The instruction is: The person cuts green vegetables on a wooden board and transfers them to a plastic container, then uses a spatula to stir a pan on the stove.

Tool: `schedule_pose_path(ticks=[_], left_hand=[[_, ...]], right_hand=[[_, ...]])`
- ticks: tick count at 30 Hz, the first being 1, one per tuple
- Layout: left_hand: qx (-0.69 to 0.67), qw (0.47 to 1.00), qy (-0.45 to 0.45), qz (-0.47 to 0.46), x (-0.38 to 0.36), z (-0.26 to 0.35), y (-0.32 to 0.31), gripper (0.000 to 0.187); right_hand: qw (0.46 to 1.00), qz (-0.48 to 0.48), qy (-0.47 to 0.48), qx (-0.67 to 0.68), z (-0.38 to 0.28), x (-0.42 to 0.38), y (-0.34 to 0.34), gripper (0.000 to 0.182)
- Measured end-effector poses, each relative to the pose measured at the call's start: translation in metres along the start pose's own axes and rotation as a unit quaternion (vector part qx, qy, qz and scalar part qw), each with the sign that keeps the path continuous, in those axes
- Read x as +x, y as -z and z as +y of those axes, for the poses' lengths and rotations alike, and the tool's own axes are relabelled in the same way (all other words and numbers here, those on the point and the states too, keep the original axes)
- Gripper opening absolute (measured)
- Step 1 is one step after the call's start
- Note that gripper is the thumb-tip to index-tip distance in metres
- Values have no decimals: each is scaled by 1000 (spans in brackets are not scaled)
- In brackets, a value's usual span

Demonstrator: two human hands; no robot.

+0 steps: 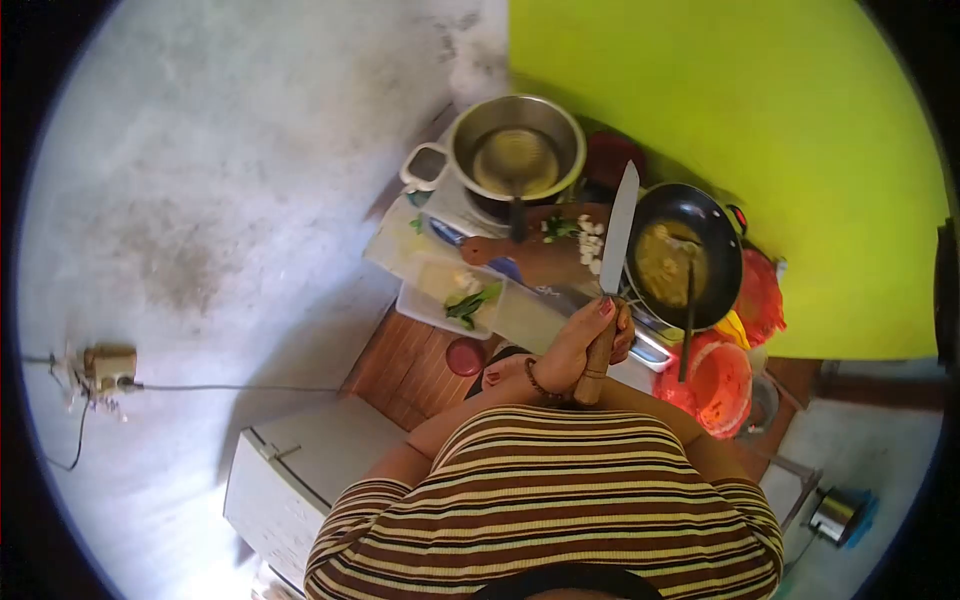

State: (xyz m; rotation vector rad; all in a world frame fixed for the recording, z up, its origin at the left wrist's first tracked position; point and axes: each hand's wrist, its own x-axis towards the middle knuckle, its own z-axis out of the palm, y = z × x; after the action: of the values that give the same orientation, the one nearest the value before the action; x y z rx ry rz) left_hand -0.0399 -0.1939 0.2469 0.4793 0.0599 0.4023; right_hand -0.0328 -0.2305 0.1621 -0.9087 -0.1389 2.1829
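Note:
A large knife (620, 232) points up and away from me, its pale blade bare and its wooden handle low near my belly. My left hand (568, 345), with a beaded bracelet at the wrist, is closed on the handle, thumb along its upper end. My right hand (623, 334) is at the handle's other side, fingers curled against it and partly hidden. Just beyond the blade is a wooden cutting board (545, 262) with chopped white pieces (591, 243) and chopped greens (558, 229).
A black wok (650, 215) with yellowish food and a dark-handled utensil (688, 335) stands right. Behind the board is a metal pot (515, 108) with a ladle (518, 215). A white tray (415, 302) holds green leaves. Red baskets (735, 385) stand at right, a white cabinet (300, 445) at left.

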Motion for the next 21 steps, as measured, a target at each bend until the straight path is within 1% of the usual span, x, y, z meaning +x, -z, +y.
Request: schedule_pose_path(ticks=[3, 9, 14, 18, 20, 21], left_hand=[[-17, 999, -30, 34, -19, 24, 8, 30], [-44, 994, -82, 58, -53, 51, 32, 30], [-76, 989, -108, 64, -81, 71, 43, 30], [-101, 987, -110, 63, -96, 81, 68, 30], [-121, 983, -134, 12, -99, 73, 90, 30], [-130, 983, -131, 5, -101, 71, 96, 31]], right_hand=[[999, -7, -30, -19, 4, 19, -17, 40], [996, -7, -75, -48, 17, 57, -42, 37], [994, 17, -92, -63, 24, 80, -53, 35], [992, 59, -83, -71, 23, 93, -54, 33], [991, 86, -70, -72, 21, 98, -53, 32], [990, 103, -61, -72, 19, 100, -53, 31]])
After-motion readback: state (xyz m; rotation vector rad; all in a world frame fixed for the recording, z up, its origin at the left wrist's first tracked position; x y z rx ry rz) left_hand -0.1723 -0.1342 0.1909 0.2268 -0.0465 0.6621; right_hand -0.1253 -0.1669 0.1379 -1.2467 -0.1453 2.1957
